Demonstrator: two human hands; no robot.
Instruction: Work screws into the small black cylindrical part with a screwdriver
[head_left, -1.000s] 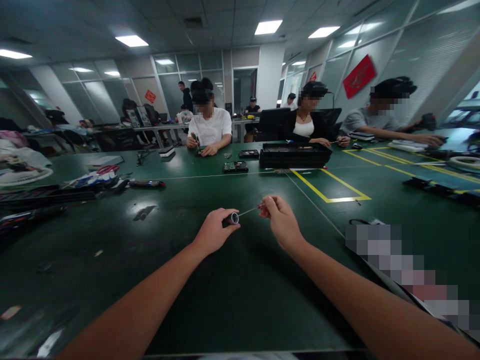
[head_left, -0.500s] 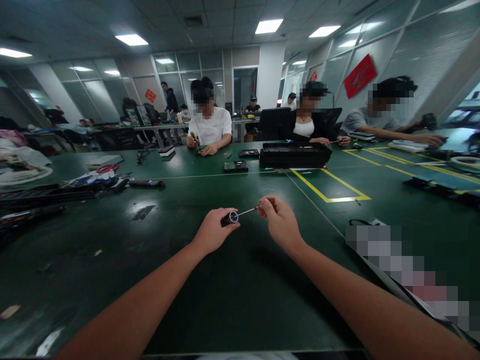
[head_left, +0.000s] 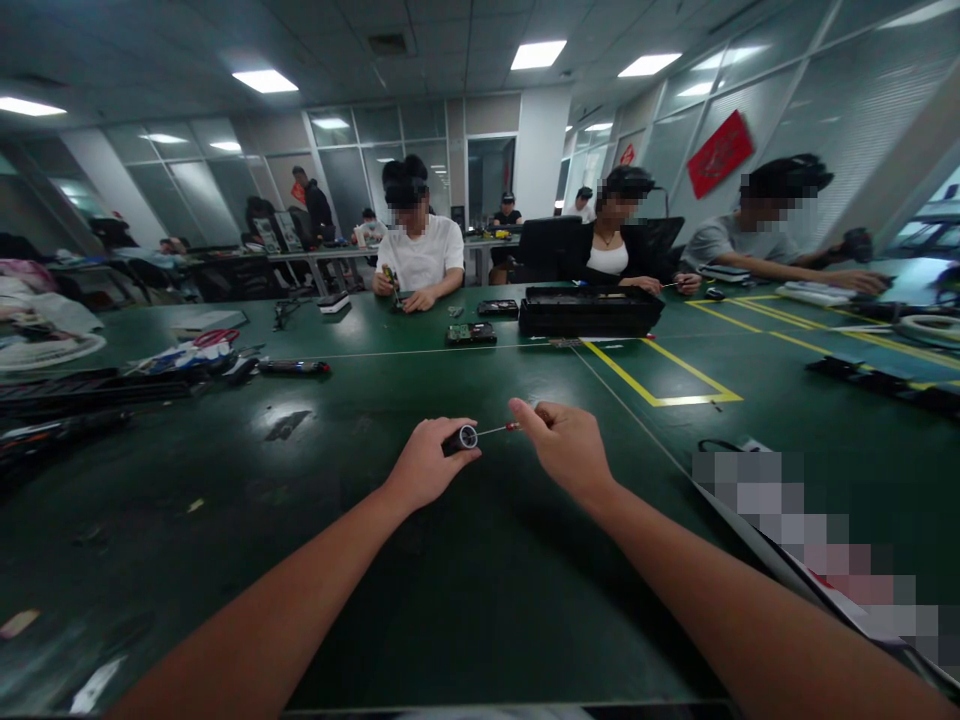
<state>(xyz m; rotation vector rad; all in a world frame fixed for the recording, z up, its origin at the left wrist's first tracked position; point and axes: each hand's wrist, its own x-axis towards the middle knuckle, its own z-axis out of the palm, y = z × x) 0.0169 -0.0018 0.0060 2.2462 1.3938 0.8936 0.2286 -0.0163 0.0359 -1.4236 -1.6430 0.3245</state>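
Note:
My left hand (head_left: 424, 462) is closed around a short black cylinder (head_left: 454, 442) that looks like a flashlight; its round end with a pale ring points toward my right hand. My right hand (head_left: 571, 452) grips a screwdriver (head_left: 512, 427) with a red handle and a thin metal shaft. The tip of the shaft meets the ringed end of the cylinder; whether it sits inside or only touches the rim is too small to tell. The right thumb is raised off the handle, while the other fingers curl around it. Both hands are above the green tabletop (head_left: 450, 600).
A black marker-like tool (head_left: 294, 368) and red-handled scissors (head_left: 216, 338) lie to the left. Ahead are a long black housing (head_left: 589, 312) and a circuit-board device (head_left: 471, 333). At right lies a bag-like item (head_left: 757, 520). Several people sit across the table.
My right hand has shifted slightly and its thumb has lifted away from the screwdriver handle. The screwdriver now lies more level. My left hand has barely moved.

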